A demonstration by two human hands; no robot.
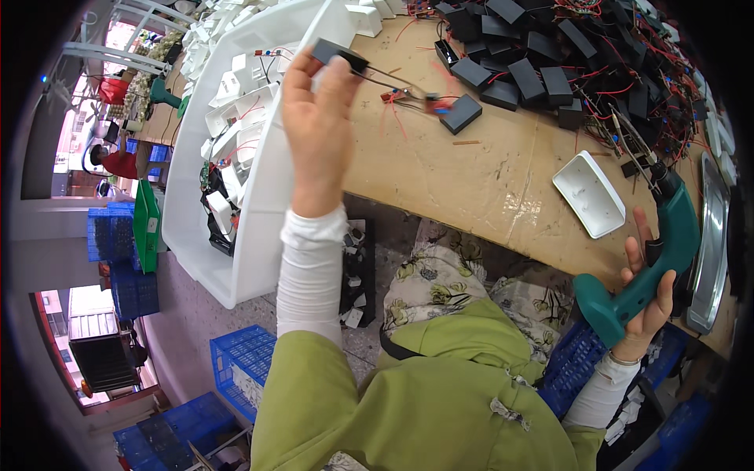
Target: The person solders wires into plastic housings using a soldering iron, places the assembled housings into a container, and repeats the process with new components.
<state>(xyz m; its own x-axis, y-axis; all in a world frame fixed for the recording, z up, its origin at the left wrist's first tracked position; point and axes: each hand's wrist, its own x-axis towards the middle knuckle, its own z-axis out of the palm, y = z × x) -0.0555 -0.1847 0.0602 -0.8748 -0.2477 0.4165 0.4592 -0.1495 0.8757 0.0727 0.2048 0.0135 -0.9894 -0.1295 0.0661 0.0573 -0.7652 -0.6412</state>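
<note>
My left hand [318,118] is raised near the white tub's rim, fingers closed around a small black plastic box [339,55]. Wires trail right from the box to a blurred red-and-blue part [440,104]. Just beyond that part lies another black box [462,115] on the cardboard-topped table. At the table's right edge, my right hand [648,302] grips a green pistol-shaped power tool [667,239] by its handle. The tool has a black nose and a thin metal shaft pointing away from me. Near it rests a white rectangular plastic shell [589,195], hollow side up.
A large white tub [255,212] on the left holds white casings and wired parts. Black boxes [530,78] with red wires are heaped at the back right. A metal tray [711,243] lies at the far right. Blue crates [239,365] stand below; another person [129,163] is far left.
</note>
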